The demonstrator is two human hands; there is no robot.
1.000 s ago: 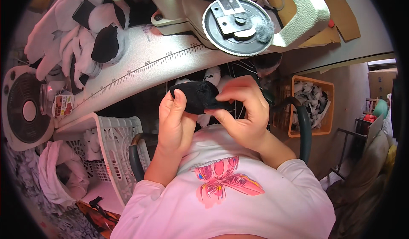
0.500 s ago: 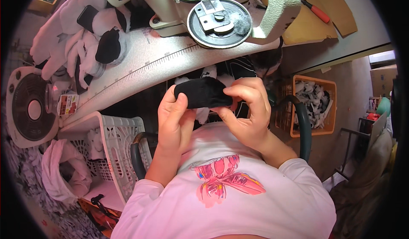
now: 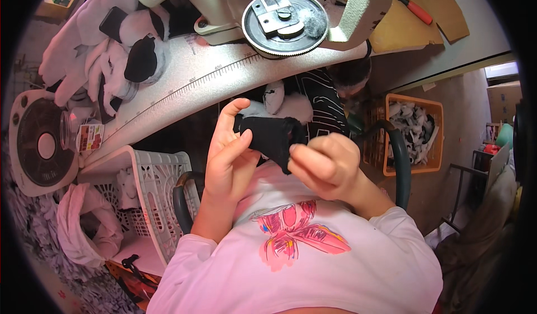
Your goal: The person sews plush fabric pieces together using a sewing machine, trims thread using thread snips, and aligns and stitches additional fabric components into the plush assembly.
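A small black piece of soft fabric (image 3: 267,140), shaped like a short tube with an opening at its right end, is held up over my lap. My left hand (image 3: 226,154) grips its left end between thumb and fingers, with the index finger raised. On the other side my right hand (image 3: 330,160) has its fingers curled and pinches the piece's right edge near the opening; these fingers are slightly blurred. White plush pieces (image 3: 293,107) lie just beyond the fabric, beside black cloth with white lines (image 3: 323,101).
A machine with a toothed round disc (image 3: 306,41) stands on the ruler-marked table (image 3: 179,79). Plush parts (image 3: 114,62) pile up left, above a fan (image 3: 42,140) and white crate (image 3: 154,188). An orange basket (image 3: 414,172) of scraps and a red-handled tool (image 3: 419,13) are right.
The black fabric has turned from lying lengthwise to showing its opening, its right edge pulled down. My right hand has moved lower and curled; my left index finger has lifted.
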